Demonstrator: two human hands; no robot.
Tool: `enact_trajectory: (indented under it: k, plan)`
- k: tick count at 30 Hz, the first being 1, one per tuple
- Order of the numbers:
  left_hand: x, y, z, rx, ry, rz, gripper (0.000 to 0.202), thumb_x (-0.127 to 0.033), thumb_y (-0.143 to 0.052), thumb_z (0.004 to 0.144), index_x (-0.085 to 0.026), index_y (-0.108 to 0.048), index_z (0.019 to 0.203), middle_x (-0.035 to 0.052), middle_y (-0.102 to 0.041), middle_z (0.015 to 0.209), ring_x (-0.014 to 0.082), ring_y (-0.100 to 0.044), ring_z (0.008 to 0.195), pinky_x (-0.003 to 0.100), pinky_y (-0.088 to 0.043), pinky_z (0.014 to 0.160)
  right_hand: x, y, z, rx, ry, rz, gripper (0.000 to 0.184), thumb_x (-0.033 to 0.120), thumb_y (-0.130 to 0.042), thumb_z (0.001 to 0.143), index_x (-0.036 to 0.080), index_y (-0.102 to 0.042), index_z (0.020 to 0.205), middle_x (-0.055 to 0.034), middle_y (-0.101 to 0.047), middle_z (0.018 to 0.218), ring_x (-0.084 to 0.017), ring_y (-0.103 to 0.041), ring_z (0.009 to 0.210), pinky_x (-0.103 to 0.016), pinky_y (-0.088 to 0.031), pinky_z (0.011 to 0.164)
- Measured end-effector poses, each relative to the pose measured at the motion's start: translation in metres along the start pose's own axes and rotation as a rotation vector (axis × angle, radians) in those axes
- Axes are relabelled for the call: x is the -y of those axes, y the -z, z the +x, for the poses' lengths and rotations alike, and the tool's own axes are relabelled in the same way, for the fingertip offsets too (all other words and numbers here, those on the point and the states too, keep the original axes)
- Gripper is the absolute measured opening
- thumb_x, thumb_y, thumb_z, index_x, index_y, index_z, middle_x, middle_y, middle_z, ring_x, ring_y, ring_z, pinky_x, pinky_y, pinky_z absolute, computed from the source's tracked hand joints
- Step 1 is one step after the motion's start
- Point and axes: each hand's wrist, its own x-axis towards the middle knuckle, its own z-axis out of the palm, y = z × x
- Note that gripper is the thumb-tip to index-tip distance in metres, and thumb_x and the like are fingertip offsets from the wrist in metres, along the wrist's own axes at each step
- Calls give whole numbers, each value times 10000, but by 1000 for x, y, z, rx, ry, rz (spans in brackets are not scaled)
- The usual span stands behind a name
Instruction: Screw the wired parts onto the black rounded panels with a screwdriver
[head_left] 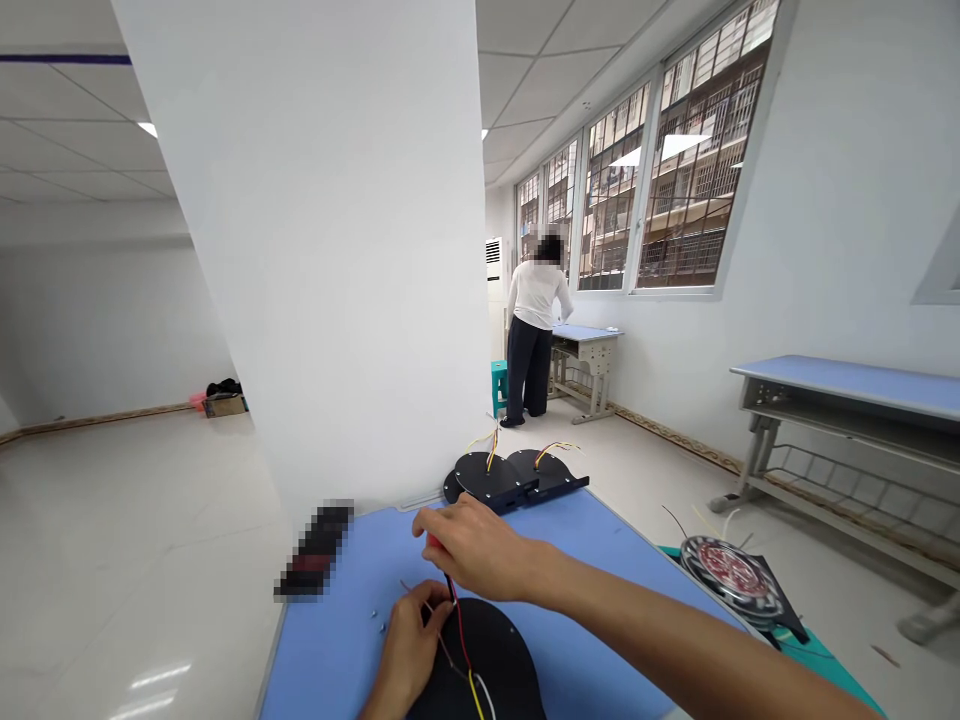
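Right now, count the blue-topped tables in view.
3: the near table, the window table, and the right-wall table. More may be hidden behind the pillar.

the blue-topped desk (600,590) carries two round black plates (491,478) with yellow wires at 12 o'clock, a third black plate (480,665) trailing red, yellow and white wires at 6 o'clock, two small metal bits (377,620) at 8 o'clock, and a pixelated, unreadable object (315,550) at 10 o'clock.
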Motion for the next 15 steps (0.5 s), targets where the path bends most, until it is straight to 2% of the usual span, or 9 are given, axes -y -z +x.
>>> enact_trajectory:
  k: [9, 15]
  plan:
    - [-1, 0, -1, -3, -19, -18, 149, -296, -505, 772, -203, -620, 749, 25, -684, 753, 226, -640, 775, 309, -468, 742, 0, -6, 3, 10, -4, -54, 192, 180, -541, 911, 178, -546, 1103, -25, -738, 897, -186, -673, 810, -310, -398, 771]
    - [-2, 0, -4, -10, -26, -37, 201, -328, -528, 776, -198, -652, 867, 58, -725, 889, 254, -652, 883, 345, -478, 847, 9, -12, 8, 28, -25, -155, 166, 241, -560, 920, 151, -554, 1059, -66, -737, 873, -220, -680, 769, -335, -415, 738]
